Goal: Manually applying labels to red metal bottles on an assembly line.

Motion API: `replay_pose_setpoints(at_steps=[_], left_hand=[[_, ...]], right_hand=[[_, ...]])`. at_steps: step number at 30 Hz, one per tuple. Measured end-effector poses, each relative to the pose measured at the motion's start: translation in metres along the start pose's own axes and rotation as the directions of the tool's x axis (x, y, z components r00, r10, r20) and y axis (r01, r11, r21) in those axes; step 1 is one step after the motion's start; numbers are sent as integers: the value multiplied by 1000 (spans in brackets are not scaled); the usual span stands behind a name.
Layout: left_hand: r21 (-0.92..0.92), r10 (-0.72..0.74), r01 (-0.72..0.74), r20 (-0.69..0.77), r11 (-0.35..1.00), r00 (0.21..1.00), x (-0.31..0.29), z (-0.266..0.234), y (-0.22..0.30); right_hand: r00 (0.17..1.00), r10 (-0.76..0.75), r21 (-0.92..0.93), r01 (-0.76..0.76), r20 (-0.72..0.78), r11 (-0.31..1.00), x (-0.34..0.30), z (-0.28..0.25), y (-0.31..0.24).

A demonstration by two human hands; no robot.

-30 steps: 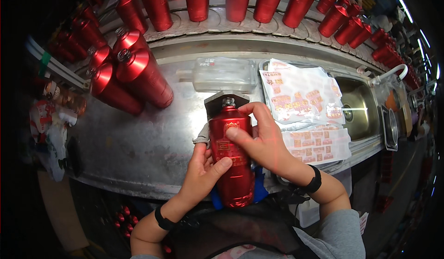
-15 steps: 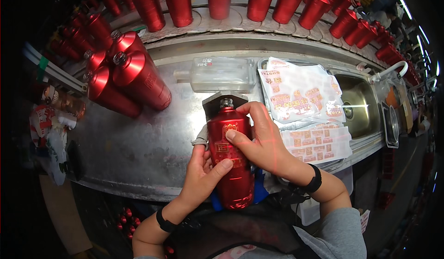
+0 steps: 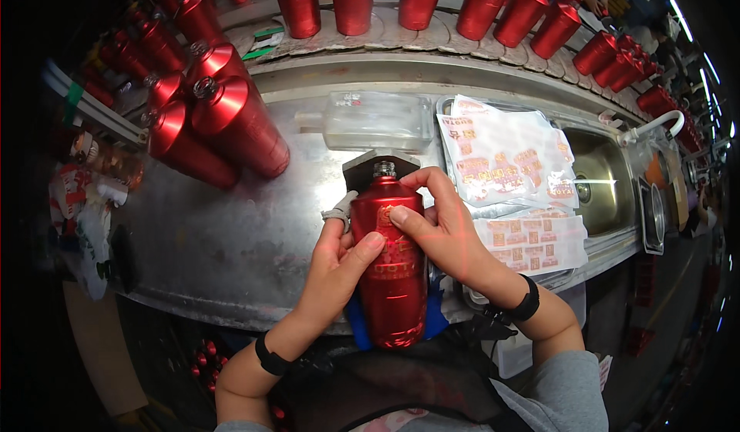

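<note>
A glossy red bottle [image 3: 395, 297] with gold markings stands tilted toward me, its bare clear neck against a dark angled metal rest [image 3: 361, 171]. My left hand [image 3: 327, 270] is closed round its left side, thumb pressed on the front near the middle. My right hand [image 3: 451, 239] grips the right shoulder, and that thumb lies on the gold emblem high on the front. Beside my left fingertips is a bunched grey cloth [image 3: 339, 210]. Blue material [image 3: 437, 315] shows behind the bottle's base. Right of it lie white sheets [image 3: 532, 143] of gold and red decals, with a smaller decal sheet [image 3: 570, 239] nearer me.
A clear glass bottle [image 3: 378, 124] lies on the metal table [image 3: 223, 239]. Several red bottles [image 3: 243, 131] stand clustered at left. Beyond the table's raised edge, a conveyor [image 3: 378, 43] carries more. At right are a sink [image 3: 605, 208] and a white faucet [image 3: 655, 122].
My left thumb has slid up the bottle's front from the lower markings. The right hand keeps nearly the same hold. Red bottles on the conveyor have shifted along it, and the view has turned slightly.
</note>
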State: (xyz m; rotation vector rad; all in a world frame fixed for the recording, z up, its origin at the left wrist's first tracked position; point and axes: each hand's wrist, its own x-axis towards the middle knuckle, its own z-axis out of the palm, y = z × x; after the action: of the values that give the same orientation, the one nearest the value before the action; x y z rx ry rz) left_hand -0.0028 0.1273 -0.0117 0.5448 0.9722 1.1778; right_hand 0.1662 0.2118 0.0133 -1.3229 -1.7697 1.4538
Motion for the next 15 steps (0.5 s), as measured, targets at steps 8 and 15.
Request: replay_pose_setpoints(at_steps=[8,15], left_hand=[[25,-6,6,18,1000,1000,2,0,5],[-13,40,-40,-31,999,999,14,9,16]], right_hand=[[992,-117,-85,120,40,989,1,-6,7],[1000,17,78,-18,6,997,8,1,2]])
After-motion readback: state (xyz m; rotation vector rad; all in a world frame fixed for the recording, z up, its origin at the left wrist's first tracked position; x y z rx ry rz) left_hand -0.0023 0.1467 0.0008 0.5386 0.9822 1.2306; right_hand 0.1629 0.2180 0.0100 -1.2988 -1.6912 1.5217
